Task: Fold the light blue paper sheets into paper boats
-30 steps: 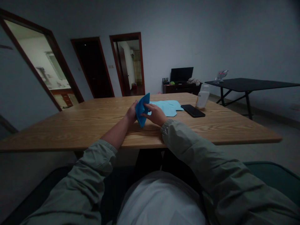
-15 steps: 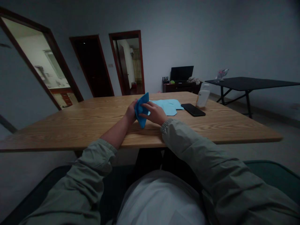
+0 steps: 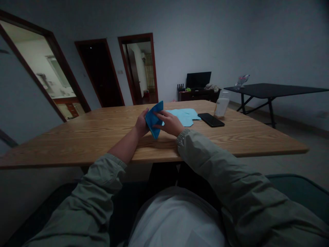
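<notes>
As I watch from afar, left hand (image 3: 142, 124): clamped on the left side of the blue piece (image 3: 151, 120).
Right hand (image 3: 172, 123): fingers at its face; I cannot tell whether they pinch.
Blue piece: tilted, above the table (image 3: 102, 132).
Sheets (image 3: 185, 116): flat beyond my right hand.
Phone (image 3: 211, 120): beside them, near the bottle (image 3: 221, 107).

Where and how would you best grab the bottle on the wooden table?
I'd wrap a hand around the middle of the bottle, coming from its right. It stands upright, with a broad body below a narrower top, so the middle should give fingers the most to hold. The phone lies close by at its front left, making the right side look less crowded.
</notes>
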Demonstrator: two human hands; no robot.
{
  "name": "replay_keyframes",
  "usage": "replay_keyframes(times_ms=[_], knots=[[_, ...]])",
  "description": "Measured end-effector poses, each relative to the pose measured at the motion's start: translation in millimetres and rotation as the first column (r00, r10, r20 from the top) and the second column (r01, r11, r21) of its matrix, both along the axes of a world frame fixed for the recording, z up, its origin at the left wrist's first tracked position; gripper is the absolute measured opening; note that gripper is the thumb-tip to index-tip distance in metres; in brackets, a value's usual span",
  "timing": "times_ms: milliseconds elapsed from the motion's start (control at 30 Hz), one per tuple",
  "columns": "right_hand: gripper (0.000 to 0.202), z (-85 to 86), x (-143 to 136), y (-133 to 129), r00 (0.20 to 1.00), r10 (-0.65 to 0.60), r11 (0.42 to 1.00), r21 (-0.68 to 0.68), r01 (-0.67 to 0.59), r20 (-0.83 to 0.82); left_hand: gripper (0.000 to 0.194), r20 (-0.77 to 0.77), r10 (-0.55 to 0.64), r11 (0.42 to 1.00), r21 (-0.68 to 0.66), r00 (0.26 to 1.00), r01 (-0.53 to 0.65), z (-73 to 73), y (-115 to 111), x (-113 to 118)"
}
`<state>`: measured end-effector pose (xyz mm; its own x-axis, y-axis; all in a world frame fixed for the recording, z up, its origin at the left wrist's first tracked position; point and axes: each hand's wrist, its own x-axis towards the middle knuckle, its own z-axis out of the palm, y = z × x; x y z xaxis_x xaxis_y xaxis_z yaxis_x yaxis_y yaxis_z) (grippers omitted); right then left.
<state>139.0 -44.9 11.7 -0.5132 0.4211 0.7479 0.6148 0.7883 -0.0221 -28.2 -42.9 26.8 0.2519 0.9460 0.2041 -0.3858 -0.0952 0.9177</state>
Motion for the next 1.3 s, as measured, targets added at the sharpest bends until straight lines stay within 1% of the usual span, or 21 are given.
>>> replay_keyframes(times_ms=[133,267,333,400,500,600,667,733,800,933,1067,1133,1200,1300], knots=[[0.051,-1.1,0,3,0.999,-0.038,0.999,0.006,0.038,0.014,0.048,0.025,0.074,0.995,0.069,0.997,-0.075,0.1,3,-1],[0.053,-1.5,0,5,1.0,-0.006,1.0,0.018,0.005,0.02,0.048,0.042,0.166,0.983,0.072,0.985,-0.169,-0.7,9,-4],[0.054,-1.4,-1,5,1.0,0.01,1.0,0.005,-0.01,-0.004,0.047,0.023,0.18,0.981,0.068,0.983,-0.181,-1.8,12,-4],[0.054,-1.8,-4,5,0.998,-0.002,0.999,-0.037,0.0,-0.056,0.044,-0.001,0.19,0.978,0.092,0.982,-0.189,-3.7,13,-3],[0.053,-3.5,-9,7,0.986,-0.031,0.985,-0.172,0.002,-0.167,0.034,-0.071,0.259,0.951,0.192,0.963,-0.242,-7.1,14,-2],[0.053,-5.9,-13,9,0.956,-0.026,0.953,-0.296,-0.064,-0.293,0.03,-0.175,0.331,0.917,0.29,0.927,-0.272,-9.4,15,-4],[0.053,-7.4,-14,10,0.94,-0.024,0.944,-0.317,-0.09,-0.34,0.031,-0.216,0.36,0.9,0.335,0.908,-0.277,-10.2,15,-5],[0.055,-8.4,-14,10,0.945,-0.026,0.95,-0.303,-0.078,-0.325,0.031,-0.237,0.397,0.877,0.382,0.887,-0.291,-10.7,16,-6],[0.057,-8.8,-14,10,0.963,-0.025,0.962,-0.269,-0.051,-0.27,0.031,-0.258,0.419,0.859,0.424,0.87,-0.288,-10.9,16,-6],[0.054,-8.3,-15,8,0.982,-0.038,0.978,-0.208,-0.002,-0.185,0.029,-0.284,0.423,0.844,0.468,0.86,-0.261,-9.5,13,-5],[0.051,-7.9,-14,7,0.986,-0.052,0.982,-0.186,0.022,-0.157,0.026,-0.254,0.407,0.849,0.461,0.878,-0.26,-6.6,7,-2],[0.05,-7.7,-13,6,0.986,-0.046,0.986,-0.168,0.018,-0.162,0.028,-0.228,0.394,0.858,0.439,0.89,-0.267,-5.9,3,-1],[0.048,-6.9,-12,5,0.986,-0.031,0.99,-0.144,0.008,-0.161,0.032,-0.225,0.406,0.859,0.424,0.886,-0.286,-5.8,1,0],[0.04,-5.2,-10,3,0.99,-0.015,0.994,-0.106,0.0,-0.143,0.036,-0.264,0.42,0.858,0.427,0.868,-0.285,-6.0,-1,-1]])
